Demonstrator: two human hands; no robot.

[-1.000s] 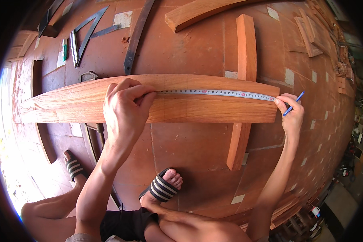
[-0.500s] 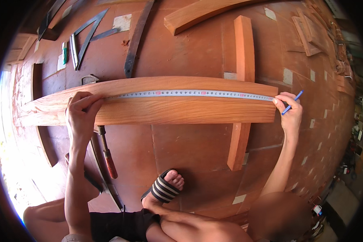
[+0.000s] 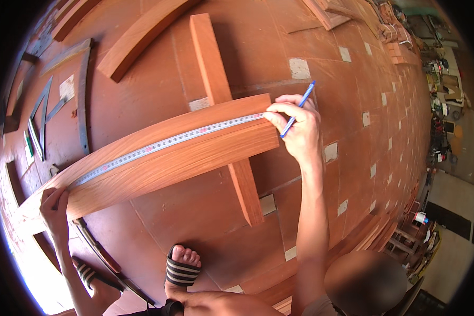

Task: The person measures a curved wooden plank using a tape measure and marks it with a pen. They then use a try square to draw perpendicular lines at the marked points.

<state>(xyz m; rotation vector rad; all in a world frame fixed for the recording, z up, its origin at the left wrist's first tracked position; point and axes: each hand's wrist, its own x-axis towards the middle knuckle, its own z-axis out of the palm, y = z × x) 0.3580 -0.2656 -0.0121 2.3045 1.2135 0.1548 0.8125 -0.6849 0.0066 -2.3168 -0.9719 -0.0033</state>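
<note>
A long, gently curved wooden board lies slanted across the middle. Along its top face stretches a pale tape measure blade with red markings. My left hand is closed at the board's far-left part, fingers pinching the tape. At the board's right end my right hand pinches the tape's tip against the edge between thumb and finger. A blue pen is tucked between that same hand's fingers. Underneath, a square wooden beam crosses the board and props its right part.
A thick curved timber lies beyond the board, with a dark metal bar and a metal square to the left. My sandalled foot stands on the reddish floor near the board. Tools crowd the far right.
My view has swung to the right, so the board now looks slanted and sits farther left. Both hands still hold the tape along the board.
</note>
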